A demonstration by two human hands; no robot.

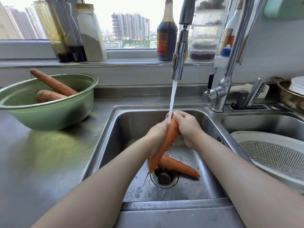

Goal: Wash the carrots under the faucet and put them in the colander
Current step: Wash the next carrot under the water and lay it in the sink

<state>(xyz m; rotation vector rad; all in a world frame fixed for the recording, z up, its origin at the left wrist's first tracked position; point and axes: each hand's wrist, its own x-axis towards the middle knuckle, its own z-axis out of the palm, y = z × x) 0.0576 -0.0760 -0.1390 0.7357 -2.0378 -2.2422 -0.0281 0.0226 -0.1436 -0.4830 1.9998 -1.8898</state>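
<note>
Now left hand (158,131) and right hand (187,127) clasp a carrot (166,142) under the faucet (179,51). Second carrot (180,167) lies in the sink (115,122), two dirty carrots (54,83) wait left of it; colander (271,152) shows none

Bright daylight from window (131,22); glare on steel sink (131,129), wide-angle bending at edges

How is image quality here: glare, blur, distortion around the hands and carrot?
Head view: sky blown out; wide-angle lens tilts the left bottles and stretches the forearms; the carrot, left hand and right hand are sharp; soft sheen on the counter.
</note>
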